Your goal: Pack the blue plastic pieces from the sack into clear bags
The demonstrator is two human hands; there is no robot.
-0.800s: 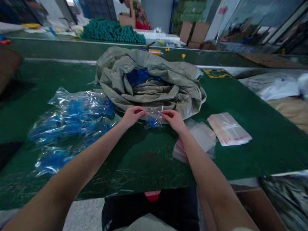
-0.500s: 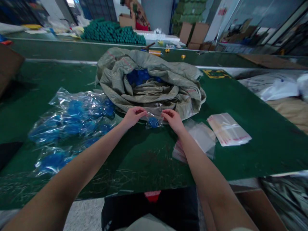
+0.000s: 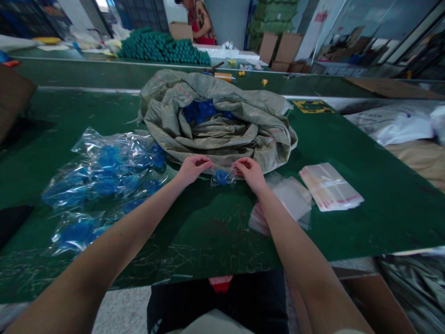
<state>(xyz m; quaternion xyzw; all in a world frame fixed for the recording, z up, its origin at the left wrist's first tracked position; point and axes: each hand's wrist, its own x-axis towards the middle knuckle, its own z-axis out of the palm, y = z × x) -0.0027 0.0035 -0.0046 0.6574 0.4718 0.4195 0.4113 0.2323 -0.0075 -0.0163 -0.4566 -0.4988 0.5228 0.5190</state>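
Between my two hands is a small clear plastic bag [image 3: 223, 178] with a blue item inside; the item's kind cannot be made out. My left hand [image 3: 193, 169] pinches the bag's upper left corner, and my right hand [image 3: 251, 172] pinches the upper right. Just behind them lies a large grey-green woven sack [image 3: 222, 139], its mouth rolled back around several blue pieces [image 3: 201, 111]. To the left, filled clear bags [image 3: 107, 171] with blue contents are heaped. Loose clear bags [image 3: 292, 197] spread beside my right forearm, partly under it.
A neat stack of clear bags [image 3: 330, 187] lies farther right on the green table [image 3: 215, 241]. Beyond the sack, a second bench holds a pile of green rolls [image 3: 163, 48] and an orange tape roll [image 3: 223, 76]. A person [image 3: 201, 21] stands behind it. White sacks [image 3: 396, 123] sit at the right.
My hands and the bag have hardly moved; the bag's top edge looks slightly lower. The person at the back has shifted, and an arm now shows there.
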